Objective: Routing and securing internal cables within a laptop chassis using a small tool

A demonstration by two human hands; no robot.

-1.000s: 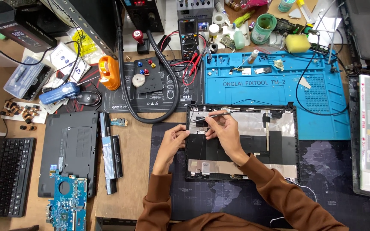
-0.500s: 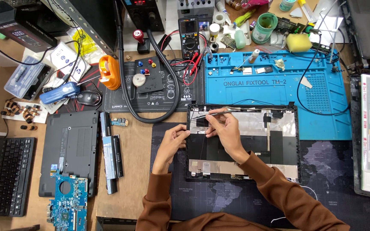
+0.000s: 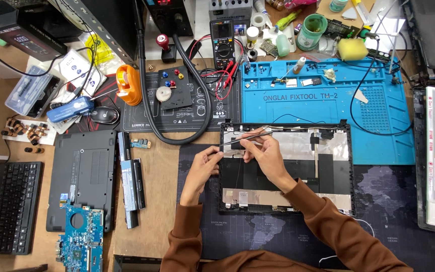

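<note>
The right hand (image 3: 264, 155) pinches tweezers (image 3: 242, 138), their tips pointing left over the top left corner of the lid shell (image 3: 328, 166), which lies open side up on the bench (image 3: 159, 211) under both hands. The left hand (image 3: 203, 168) grips the shell's left edge, fingers curled closed on it. Beyond the hands lie a blue mat (image 3: 323, 100) and a multimeter (image 3: 223, 43). Left of the left hand sit a battery (image 3: 129, 176), a laptop base (image 3: 82, 176), a blue board (image 3: 80, 244) and a keyboard (image 3: 12, 206).
</note>
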